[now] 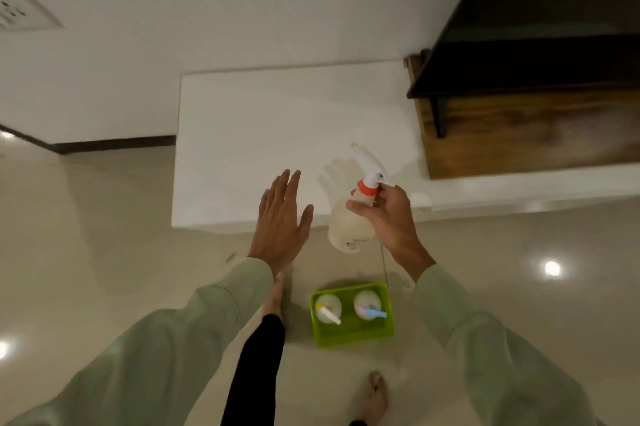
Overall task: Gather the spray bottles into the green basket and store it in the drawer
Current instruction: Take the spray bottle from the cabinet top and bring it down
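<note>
Spray bottle [349, 225] gripped in right hand [391, 218] above green basket [353, 335]; left hand [280, 221] flat, empty

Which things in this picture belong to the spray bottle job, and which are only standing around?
Part of the job:
- spray bottle with orange collar, held in the right hand
- green basket on the floor
- two spray bottles in it: yellow-nozzle bottle, blue-nozzle bottle
- left hand, open and empty

Only standing around:
- white counter
- dark wooden cabinet
- wall socket plate

A lime-green basket [352, 335], a cloudy-white spray bottle [349, 225] with an orange collar, and pale, perhaps mint-green sleeves [194, 332].
</note>
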The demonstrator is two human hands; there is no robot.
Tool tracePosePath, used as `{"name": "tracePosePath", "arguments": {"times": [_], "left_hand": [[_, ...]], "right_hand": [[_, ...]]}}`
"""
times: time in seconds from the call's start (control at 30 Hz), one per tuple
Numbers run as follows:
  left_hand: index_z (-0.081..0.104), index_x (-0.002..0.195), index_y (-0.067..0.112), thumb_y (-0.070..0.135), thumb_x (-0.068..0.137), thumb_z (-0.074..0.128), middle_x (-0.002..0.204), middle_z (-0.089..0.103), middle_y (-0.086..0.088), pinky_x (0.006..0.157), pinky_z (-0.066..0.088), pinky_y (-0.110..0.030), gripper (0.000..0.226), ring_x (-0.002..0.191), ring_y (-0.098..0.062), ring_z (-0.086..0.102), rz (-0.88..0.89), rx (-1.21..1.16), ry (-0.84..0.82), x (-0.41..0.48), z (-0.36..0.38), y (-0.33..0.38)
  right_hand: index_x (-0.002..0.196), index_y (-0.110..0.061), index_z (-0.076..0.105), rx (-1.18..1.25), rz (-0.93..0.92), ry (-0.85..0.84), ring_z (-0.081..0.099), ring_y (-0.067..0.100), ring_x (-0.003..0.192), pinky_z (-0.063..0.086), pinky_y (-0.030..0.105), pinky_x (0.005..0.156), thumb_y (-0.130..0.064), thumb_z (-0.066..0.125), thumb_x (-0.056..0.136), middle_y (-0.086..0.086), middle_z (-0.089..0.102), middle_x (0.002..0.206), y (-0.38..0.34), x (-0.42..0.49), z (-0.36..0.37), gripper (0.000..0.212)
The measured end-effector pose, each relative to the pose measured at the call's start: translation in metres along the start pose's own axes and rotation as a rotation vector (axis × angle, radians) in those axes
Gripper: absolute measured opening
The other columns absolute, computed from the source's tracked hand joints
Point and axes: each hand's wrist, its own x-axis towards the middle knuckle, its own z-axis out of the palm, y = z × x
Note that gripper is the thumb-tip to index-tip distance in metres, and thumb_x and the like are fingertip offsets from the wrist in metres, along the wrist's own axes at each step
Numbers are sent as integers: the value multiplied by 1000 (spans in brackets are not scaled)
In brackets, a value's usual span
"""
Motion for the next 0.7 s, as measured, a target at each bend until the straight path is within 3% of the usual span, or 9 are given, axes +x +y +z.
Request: {"name": "tracePosePath", "arguments": {"times": [0.2, 0.27, 0.37, 0.43, 0.57, 0.7], "left_hand": [[17, 155, 12, 29, 100, 45, 163, 18, -10, 124, 15, -42, 64, 153, -23, 13, -72, -22, -71, -90, 92, 27], [18, 155, 11, 30, 100, 45, 163, 19, -10, 124, 15, -42, 64, 152, -23, 14, -87, -19, -100, -117, 122, 22], [18, 155, 13, 31, 100, 45, 163, 19, -9, 124, 17, -42, 63, 152, -24, 15, -121, -6, -131, -151, 163, -1], [18, 155, 15, 31, 100, 46, 164, 18, -8, 124, 17, -42, 64, 152, -24, 16, -149, -1, -146, -166, 190, -23], [17, 155, 14, 30, 99, 47, 164, 18, -8, 124, 17, -42, 65, 152, -24, 15, -180, 26, -169, -180, 242, -72], [16, 155, 12, 26, 98, 49, 163, 19, -9, 123, 17, -40, 68, 152, -24, 16, -189, 34, -182, -181, 293, -113]], "right_hand": [[110, -5, 69, -15, 52, 39, 71, 28, 95, 57, 40, 87, -1, 86, 68, 11, 75, 100, 118, -83, -46, 45], [111, -11, 70, 10, 90, 47, 71, 25, 98, 57, 41, 91, -3, 85, 69, 8, 75, 102, 159, -105, -47, 46], [96, -29, 71, 22, 116, 65, 71, 20, 91, 56, 39, 85, -6, 85, 70, 2, 76, 94, 223, -128, -38, 38], [94, -27, 73, -7, 107, 55, 69, 19, 88, 54, 37, 80, -7, 83, 71, 0, 76, 92, 269, -136, -26, 32], [91, -49, 68, -62, 83, 73, 64, -2, 80, 49, 13, 73, -8, 83, 72, -23, 71, 83, 349, -135, 4, 47], [99, -32, 70, -82, 1, 114, 64, -10, 82, 44, 4, 74, -4, 82, 73, -23, 70, 88, 415, -116, 24, 40]]}}
